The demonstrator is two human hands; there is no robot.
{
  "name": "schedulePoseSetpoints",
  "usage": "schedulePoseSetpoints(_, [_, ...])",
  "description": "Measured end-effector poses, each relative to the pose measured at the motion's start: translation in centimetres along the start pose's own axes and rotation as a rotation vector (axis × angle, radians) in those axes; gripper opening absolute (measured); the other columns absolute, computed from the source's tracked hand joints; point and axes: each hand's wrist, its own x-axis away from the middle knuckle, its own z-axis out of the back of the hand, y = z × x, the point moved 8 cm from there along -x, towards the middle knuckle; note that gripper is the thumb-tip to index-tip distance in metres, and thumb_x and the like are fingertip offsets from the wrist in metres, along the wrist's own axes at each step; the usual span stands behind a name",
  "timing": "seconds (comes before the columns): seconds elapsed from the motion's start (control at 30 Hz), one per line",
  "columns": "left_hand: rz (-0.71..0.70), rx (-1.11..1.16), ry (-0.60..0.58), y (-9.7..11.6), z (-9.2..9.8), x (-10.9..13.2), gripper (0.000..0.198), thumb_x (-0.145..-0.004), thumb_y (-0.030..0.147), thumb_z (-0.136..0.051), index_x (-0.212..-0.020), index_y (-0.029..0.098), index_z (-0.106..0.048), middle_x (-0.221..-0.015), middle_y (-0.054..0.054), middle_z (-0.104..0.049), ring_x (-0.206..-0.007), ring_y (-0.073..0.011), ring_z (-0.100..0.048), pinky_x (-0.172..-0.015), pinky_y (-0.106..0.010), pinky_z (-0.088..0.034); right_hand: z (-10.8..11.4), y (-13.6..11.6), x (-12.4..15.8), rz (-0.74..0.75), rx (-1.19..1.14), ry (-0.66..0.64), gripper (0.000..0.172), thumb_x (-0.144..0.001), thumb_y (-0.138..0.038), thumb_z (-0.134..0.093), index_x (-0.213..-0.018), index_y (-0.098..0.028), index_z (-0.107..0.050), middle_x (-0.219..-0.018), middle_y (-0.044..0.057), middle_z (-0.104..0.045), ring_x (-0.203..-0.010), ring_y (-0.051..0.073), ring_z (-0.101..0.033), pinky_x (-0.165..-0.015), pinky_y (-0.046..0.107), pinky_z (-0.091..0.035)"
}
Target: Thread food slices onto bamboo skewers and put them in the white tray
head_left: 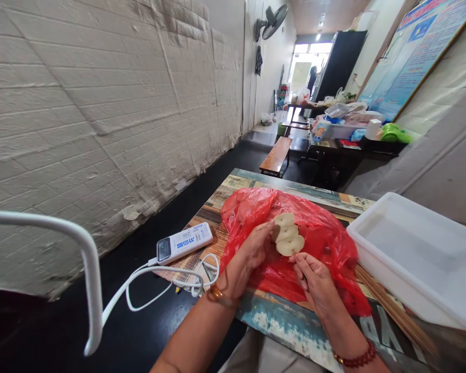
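Observation:
Several pale, round, flat slices (286, 234) overlap in a row in front of me; they look like food slices, but the exact kind is unclear. My left hand (255, 244) grips their left edge, fingers partly hidden behind them. With fingers pinched, my right hand (314, 277) holds a thin skewer (294, 254) at the lowest slice. Beneath both hands a crumpled red plastic bag (244, 207) spreads over the patterned table (283, 324). To the right lies a bundle of thin wooden skewers (392, 305).
A white plastic tub (423, 259) stands at the table's right side. On the left edge rests a white power bank (184, 242) with a looped white cable (140, 300). Beyond are a wooden bench (276, 154) and another table loaded with bags and boxes (345, 124).

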Motion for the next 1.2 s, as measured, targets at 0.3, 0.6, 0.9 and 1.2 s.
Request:
schedulePoseSetpoints(0.3, [-0.093,-0.012,0.13,0.9,1.9,-0.6,0.033,-0.065,0.032,-0.074,-0.088,0.009,-0.067,-0.083,-0.011,-0.069,-0.069,-0.0198,-0.063,-0.071,-0.033,-0.048,-0.8,0.2,0.4,-0.005,0.246,-0.069,0.038,-0.078,-0.054,-0.061,-0.083,-0.016,-0.064,-0.054,-0.005,-0.048,-0.039,0.006,-0.039,-0.039,0.019,-0.026])
schedulePoseSetpoints(0.6, [-0.024,0.171,0.015,0.7,1.0,-0.3,0.035,-0.076,0.043,-0.064,-0.099,0.015,-0.064,-0.091,-0.009,-0.068,-0.085,-0.0197,-0.064,-0.075,-0.029,-0.05,0.4,0.0,0.2,0.088,0.261,0.022,0.036,-0.08,-0.051,-0.059,-0.088,-0.016,-0.065,-0.052,-0.006,-0.044,-0.04,0.006,-0.035,-0.037,0.019,-0.025])
schedulePoseSetpoints(0.9, [0.049,0.105,-0.12,-0.6,-0.9,0.5,0.029,-0.076,0.033,-0.066,-0.101,0.017,-0.065,-0.103,-0.012,-0.066,-0.089,-0.0222,-0.063,-0.076,-0.032,-0.048,0.3,-0.8,0.5,0.137,0.224,0.087,0.033,-0.08,-0.049,-0.061,-0.085,-0.017,-0.066,-0.052,-0.006,-0.044,-0.041,0.006,-0.035,-0.038,0.019,-0.026])
schedulePoseSetpoints(1.2, [0.1,0.066,-0.083,-2.2,-0.9,0.3,0.032,-0.073,0.03,-0.068,-0.102,0.015,-0.065,-0.094,-0.014,-0.069,-0.082,-0.0213,-0.065,-0.064,-0.027,-0.045,-0.5,-0.6,0.4,0.117,0.19,0.101,0.03,-0.081,-0.05,-0.059,-0.087,-0.02,-0.065,-0.056,-0.006,-0.044,-0.045,0.008,-0.035,-0.041,0.02,-0.028])
